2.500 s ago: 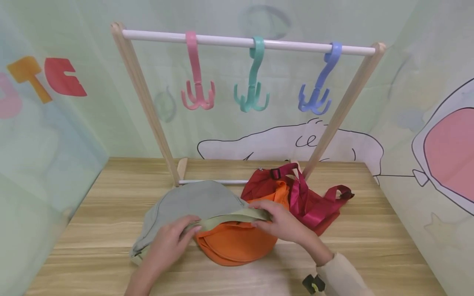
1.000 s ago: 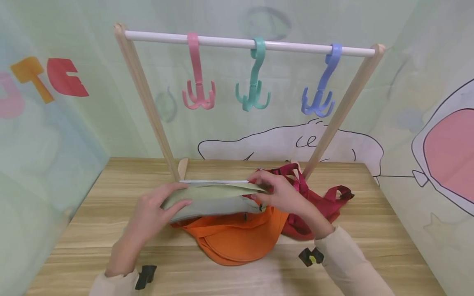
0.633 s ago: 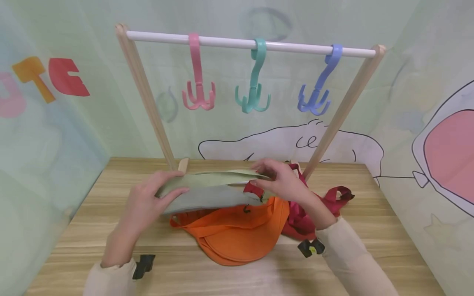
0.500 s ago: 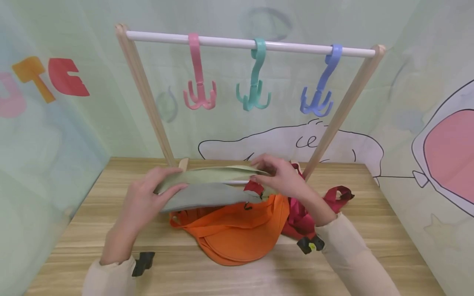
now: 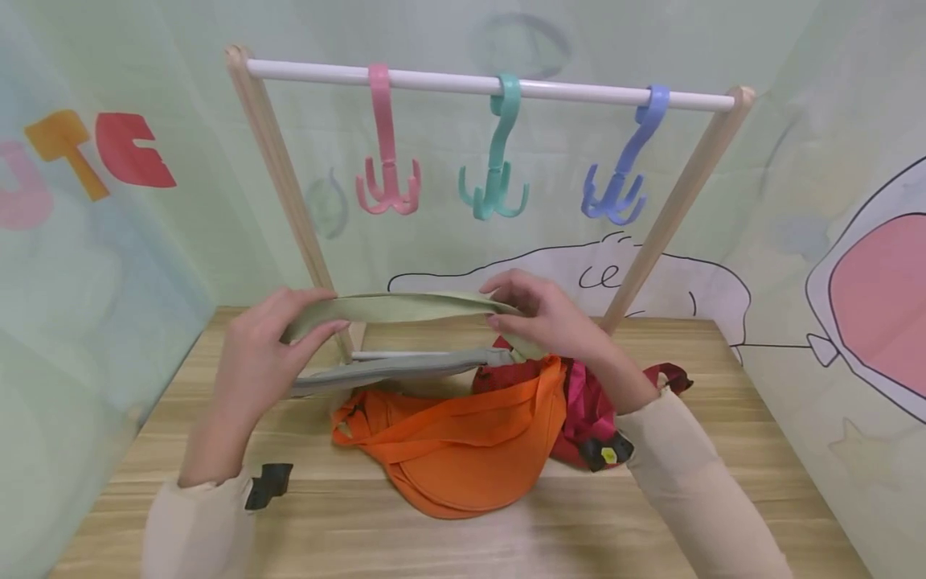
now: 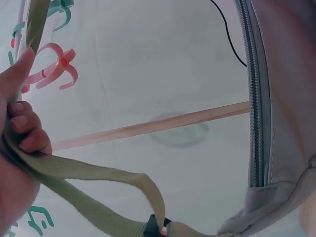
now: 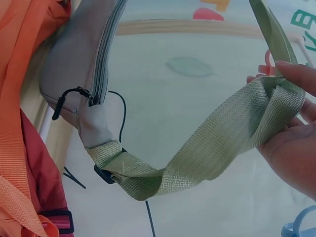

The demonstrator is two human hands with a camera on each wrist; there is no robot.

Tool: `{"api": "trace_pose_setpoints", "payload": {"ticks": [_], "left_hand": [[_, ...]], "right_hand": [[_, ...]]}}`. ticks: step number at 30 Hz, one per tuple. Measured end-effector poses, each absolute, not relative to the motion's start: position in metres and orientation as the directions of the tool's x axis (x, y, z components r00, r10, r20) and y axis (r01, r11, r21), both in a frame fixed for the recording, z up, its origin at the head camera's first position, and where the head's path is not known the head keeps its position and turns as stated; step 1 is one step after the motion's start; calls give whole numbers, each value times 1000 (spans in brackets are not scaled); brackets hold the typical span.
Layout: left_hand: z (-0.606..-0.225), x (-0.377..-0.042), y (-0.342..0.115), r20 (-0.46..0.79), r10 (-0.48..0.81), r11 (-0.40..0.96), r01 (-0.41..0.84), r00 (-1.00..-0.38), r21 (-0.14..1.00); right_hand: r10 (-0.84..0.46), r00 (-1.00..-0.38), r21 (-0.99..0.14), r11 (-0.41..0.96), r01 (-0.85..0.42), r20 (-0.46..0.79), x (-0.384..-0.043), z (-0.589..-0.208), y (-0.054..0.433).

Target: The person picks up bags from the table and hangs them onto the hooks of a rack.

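Note:
A grey crossbody bag (image 5: pixel 398 368) with a zipper (image 6: pixel 256 108) hangs by its green webbing strap (image 5: pixel 412 307) in front of the rack. My left hand (image 5: pixel 260 346) pinches the strap's left part between thumb and fingers. On the strap's right part, my right hand (image 5: pixel 553 322) keeps a similar pinch, the strap stretched between both hands. In the right wrist view the strap twists down from my fingers to the bag's end. Beneath and nearer lies an orange bag (image 5: pixel 477 470) on the table, with a red bag (image 5: pixel 579 426) partly hidden behind it and my right arm.
The wooden rack's white top bar (image 5: pixel 448 80) carries a pink hook (image 5: pixel 389 193), a green hook (image 5: pixel 494 193) and a blue hook (image 5: pixel 615 193). Its slanted wooden posts (image 5: pixel 282 177) stand on the wooden table (image 5: pixel 217 426). Printed cloth walls (image 5: pixel 832 265) enclose the table.
Both hands have lifted the green strap up and away, raising the grey bag off the orange bag, which now shows more fully. The hands have spread wider apart along the strap.

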State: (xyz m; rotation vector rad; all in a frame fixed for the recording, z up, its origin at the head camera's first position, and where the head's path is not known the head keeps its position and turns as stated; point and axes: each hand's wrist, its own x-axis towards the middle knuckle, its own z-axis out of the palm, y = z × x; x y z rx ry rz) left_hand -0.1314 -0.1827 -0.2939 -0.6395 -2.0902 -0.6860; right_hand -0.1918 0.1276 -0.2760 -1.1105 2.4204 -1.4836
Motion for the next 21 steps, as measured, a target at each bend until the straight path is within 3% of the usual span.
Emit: {"api": "trace_pose_setpoints", "payload": {"ticks": [10,15,21], "left_hand": [[-279,-143,-189,831,214,720,658,-514,221],[-273,-147,-193,829,205,735,641,-521,221],[-266,-149,-196,828,195,739,634,-525,227]], "right_hand": [[-553,-765,-870,138,-474,329,-201,-265,121],[-520,-775,-860,138,-491,359,-204,-262,116],[-530,-789,-876,161,-454,311,-207,-258,114]]}}
